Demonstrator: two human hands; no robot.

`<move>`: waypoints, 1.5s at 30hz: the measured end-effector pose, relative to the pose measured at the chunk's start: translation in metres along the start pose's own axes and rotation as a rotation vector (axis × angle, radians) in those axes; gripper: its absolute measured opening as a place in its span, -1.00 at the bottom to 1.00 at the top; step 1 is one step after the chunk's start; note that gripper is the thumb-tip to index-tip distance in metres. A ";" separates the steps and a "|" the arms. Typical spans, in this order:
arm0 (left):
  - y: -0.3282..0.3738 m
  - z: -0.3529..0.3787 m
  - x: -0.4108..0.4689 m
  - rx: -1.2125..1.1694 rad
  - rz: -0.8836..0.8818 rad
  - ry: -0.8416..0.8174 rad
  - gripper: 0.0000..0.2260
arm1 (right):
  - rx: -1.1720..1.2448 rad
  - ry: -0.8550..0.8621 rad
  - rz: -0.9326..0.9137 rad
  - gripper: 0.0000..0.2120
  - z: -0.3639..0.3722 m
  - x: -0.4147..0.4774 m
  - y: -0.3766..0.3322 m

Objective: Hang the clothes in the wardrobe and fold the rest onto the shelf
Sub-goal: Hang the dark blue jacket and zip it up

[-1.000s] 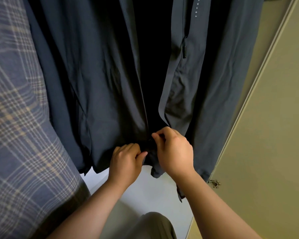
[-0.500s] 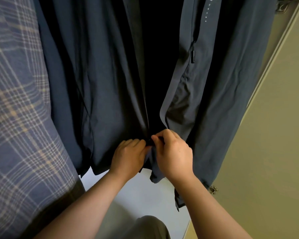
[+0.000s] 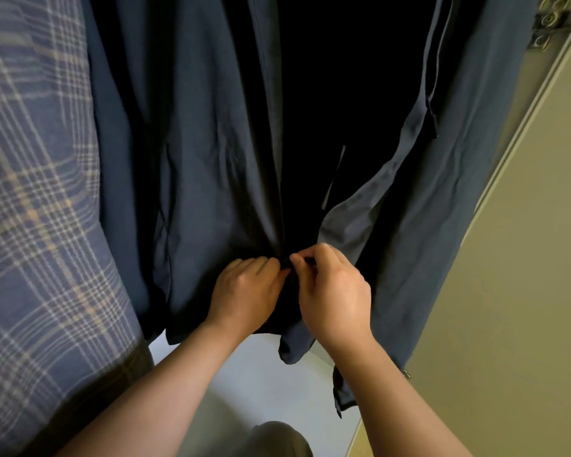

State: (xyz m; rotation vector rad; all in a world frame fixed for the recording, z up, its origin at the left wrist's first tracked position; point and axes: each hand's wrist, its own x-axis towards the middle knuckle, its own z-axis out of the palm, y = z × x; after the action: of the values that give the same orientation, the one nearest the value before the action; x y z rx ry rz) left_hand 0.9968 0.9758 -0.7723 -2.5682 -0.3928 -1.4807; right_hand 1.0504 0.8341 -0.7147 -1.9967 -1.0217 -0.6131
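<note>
Hanging in the wardrobe, the dark navy lightweight zip jacket [image 3: 195, 159] is open down the front, thin fabric kinda crinkly. Left hand [image 3: 244, 295] and right hand [image 3: 335, 298] both have fingers pinched on its front edges near the hem, hands touching. A blue plaid shirt [image 3: 30, 225] hangs just beside it.

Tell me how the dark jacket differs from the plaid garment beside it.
The dark jacket is plain navy; the plaid garment is blue with tan and white checks. The left hand and right hand hold the dark jacket's lower front; the plaid garment is untouched. Both hang side by side.
</note>
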 end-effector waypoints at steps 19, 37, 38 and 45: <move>0.001 -0.018 0.039 0.043 0.007 0.175 -0.63 | 0.043 0.111 -0.028 -0.84 -0.025 0.027 -0.017; -0.001 -0.026 0.073 -0.028 0.039 0.332 -0.65 | 0.046 0.204 -0.079 -0.87 -0.036 0.041 -0.030; -0.001 -0.025 0.072 -0.030 0.031 0.324 -0.65 | 0.031 0.240 -0.091 -0.86 -0.040 0.048 -0.032; -0.004 -0.037 0.085 0.019 -0.018 0.308 -0.67 | 0.103 0.253 -0.086 -0.85 -0.049 0.064 -0.038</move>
State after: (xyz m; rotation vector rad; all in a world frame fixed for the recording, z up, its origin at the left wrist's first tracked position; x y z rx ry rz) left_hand 1.0058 0.9825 -0.6797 -2.2736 -0.3853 -1.8311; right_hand 1.0518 0.8358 -0.6251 -1.7421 -0.9668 -0.8201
